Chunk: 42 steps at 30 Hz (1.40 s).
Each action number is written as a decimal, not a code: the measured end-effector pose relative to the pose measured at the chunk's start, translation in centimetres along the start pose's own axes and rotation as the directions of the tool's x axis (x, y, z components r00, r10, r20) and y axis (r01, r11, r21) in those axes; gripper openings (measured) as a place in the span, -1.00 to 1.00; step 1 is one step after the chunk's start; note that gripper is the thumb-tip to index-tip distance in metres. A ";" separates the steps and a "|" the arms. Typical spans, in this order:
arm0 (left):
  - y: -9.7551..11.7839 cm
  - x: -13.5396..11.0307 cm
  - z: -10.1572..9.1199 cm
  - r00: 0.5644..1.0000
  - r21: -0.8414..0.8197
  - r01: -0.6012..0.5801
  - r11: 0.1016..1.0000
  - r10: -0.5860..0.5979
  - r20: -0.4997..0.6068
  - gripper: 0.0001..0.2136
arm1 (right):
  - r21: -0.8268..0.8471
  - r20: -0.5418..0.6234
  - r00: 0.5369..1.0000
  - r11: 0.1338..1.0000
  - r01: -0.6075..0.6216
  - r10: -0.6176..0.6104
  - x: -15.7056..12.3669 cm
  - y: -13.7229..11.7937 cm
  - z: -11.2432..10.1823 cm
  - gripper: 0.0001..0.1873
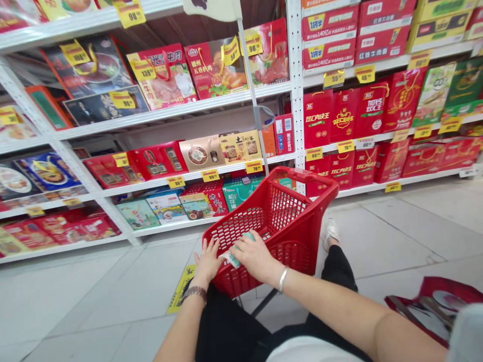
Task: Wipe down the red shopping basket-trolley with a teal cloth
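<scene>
White metal store shelving (296, 75) fills the upper part of the view, its shelves running off to both sides and stacked with red, gold, green and blue gift boxes (392, 105), many printed with food pictures. Yellow price tags (210, 175) line the shelf edges. Below lies a pale tiled floor (113, 301), with a yellow floor sticker (181, 289) on it just left of the basket. The red plastic shopping basket (302, 186) stands in the middle of the view, a deep, open-mesh basket with a solid rim. Its long axis points forward and slightly right, away from the wearer, and its far end sits near the lower shelves. A thin grey pole (251, 90) rises behind that far end, topped by a pale sign, and partly crosses the shelves. The wearer's black trousers (226, 322) fill the space just behind the basket, and a white shoe (330, 234) shows beside its right side. A red bag (430, 301) lies at the lower right. The left hand (208, 261), with a dark beaded bracelet (194, 294) at the wrist, rests palm down on the near rim, its fingers loosely spread. The right hand (256, 256), with a silver bangle (283, 279) on the wrist, lies curved over a small pale green-and-white packet (231, 259) at that same rim, between the hands. Whether either hand grips it, I cannot tell.
</scene>
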<state>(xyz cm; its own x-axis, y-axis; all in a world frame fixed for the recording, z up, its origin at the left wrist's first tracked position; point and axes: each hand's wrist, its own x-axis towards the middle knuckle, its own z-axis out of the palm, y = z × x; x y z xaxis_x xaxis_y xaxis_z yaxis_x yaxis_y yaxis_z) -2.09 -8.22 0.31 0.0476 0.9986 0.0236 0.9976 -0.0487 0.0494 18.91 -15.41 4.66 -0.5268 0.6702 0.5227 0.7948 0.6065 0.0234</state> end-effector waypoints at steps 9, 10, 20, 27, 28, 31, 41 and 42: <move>-1.9 0.8 -0.2 0.997 -0.057 0.038 0.998 -0.041 -0.062 -0.46 | -0.102 0.162 0.970 0.981 -0.166 0.181 -1.9 3.6 -2.4 -0.75; -2.1 0.8 -0.4 0.996 -0.065 0.048 0.997 -0.053 -0.076 -0.48 | -0.122 0.160 0.965 0.974 -0.188 0.207 -2.4 4.5 -3.1 -0.74; 1.0 -0.3 -2.0 0.948 -0.131 0.234 0.963 -0.256 -0.189 -0.41 | -0.227 0.172 0.927 0.929 -0.291 0.332 -3.5 9.3 -6.6 -0.72; 5.7 -2.0 -1.9 0.964 -0.097 0.159 0.983 -0.175 -0.199 -0.38 | -0.234 0.137 0.919 0.914 -0.332 0.369 -3.4 8.0 -6.5 -0.69; 5.8 -2.1 -2.1 0.969 -0.077 0.143 0.987 -0.156 -0.192 -0.37 | -0.225 0.131 0.924 0.919 -0.325 0.359 -3.1 7.2 -6.3 -0.70; 5.6 -2.2 -2.5 0.980 -0.021 0.105 0.994 -0.107 -0.167 -0.38 | -0.146 0.107 0.961 0.960 -0.238 0.255 -1.8 3.8 -5.0 -0.74; 4.4 -2.1 -1.8 0.982 -0.034 0.116 0.993 -0.120 -0.146 -0.35 | -0.104 0.215 0.955 0.977 -0.187 0.206 -1.4 3.0 -3.3 -0.75; 4.3 -2.1 -1.7 0.982 -0.043 0.114 0.992 -0.120 -0.146 -0.35 | -0.123 0.218 0.949 0.971 -0.205 0.228 -1.8 3.9 -3.9 -0.75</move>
<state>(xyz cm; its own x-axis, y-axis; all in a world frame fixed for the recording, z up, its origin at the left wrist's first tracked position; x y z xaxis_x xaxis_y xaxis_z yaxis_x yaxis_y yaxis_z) 2.04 -10.51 2.21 -0.0799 0.9833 0.1633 0.9934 0.0649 0.0950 24.11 -15.91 7.19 -0.3842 0.8675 0.3160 0.9169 0.3987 0.0202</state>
